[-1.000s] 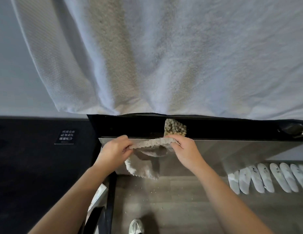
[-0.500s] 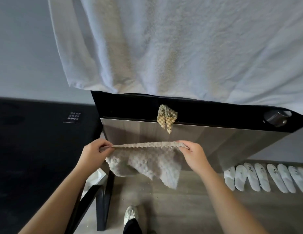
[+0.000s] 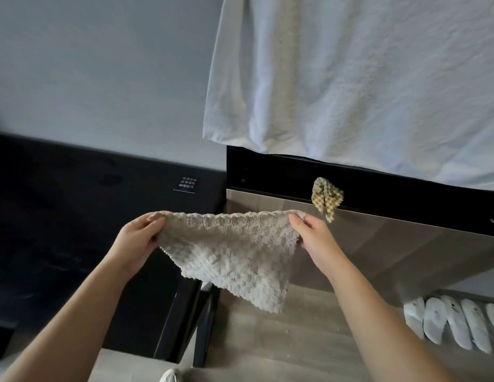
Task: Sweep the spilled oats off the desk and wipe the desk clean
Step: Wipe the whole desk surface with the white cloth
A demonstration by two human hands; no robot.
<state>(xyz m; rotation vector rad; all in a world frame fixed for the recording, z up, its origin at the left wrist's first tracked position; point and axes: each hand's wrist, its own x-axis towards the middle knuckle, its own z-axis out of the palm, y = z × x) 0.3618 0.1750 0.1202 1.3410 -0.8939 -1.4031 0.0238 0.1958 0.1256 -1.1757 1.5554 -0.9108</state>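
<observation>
A grey-beige nubbly wiping cloth (image 3: 229, 255) hangs spread in the air just in front of the left end of a pale wood-grain panel topped by a black rail (image 3: 378, 244). It touches nothing but the two hands. The left hand (image 3: 138, 238) pinches one upper corner, fingers curled over the hem, just off the panel's left end. The right hand (image 3: 312, 238) pinches the other upper corner in front of the panel's face. The top edge is pulled taut between them and the rest droops to a point below.

To my eye the cloth is being opened out or shaken rather than used to wipe, since it is clear of every surface. Whether the panel is part of the desk I cannot tell, and no desktop with oats on it shows. On the wood-look floor below the panel lie a few pale specks (image 3: 288, 330), likely oats, so the sweeping-off seems at least partly done. The panel's face shows no crumbs. Whether a wipe remains cannot be judged from here; the floor specks are not yet cleared.

A small yellow-green checked rag (image 3: 327, 197) is draped on the panel's rail. A large white terry towel (image 3: 350, 78) hangs above the panel, its hem over the rail. A row of white slippers (image 3: 447, 323) lies under the panel's right end, and a black surface with a small lettered label (image 3: 186, 184) lies left of the panel
</observation>
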